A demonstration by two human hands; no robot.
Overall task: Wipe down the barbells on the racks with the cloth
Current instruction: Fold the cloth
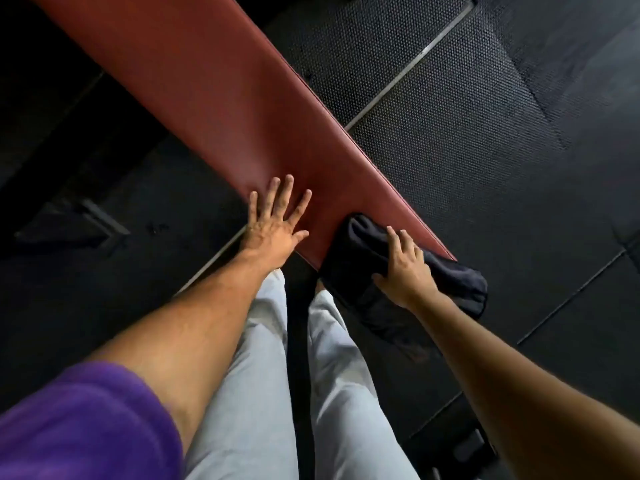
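The left hand (275, 225) lies flat, fingers spread, on the red padded bench (207, 109). At its 3 o'clock, the right hand (405, 268) presses the black cloth (349, 258), fingers curled. Better: long overlapping strokes. No barbells visible.

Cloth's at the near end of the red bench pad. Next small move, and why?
Probably push the black cloth up the red bench pad. The right hand holds it at the pad's near end, half off the edge; the left hand rests flat beside it, and the pad stretches away ahead. No barbell is in view.
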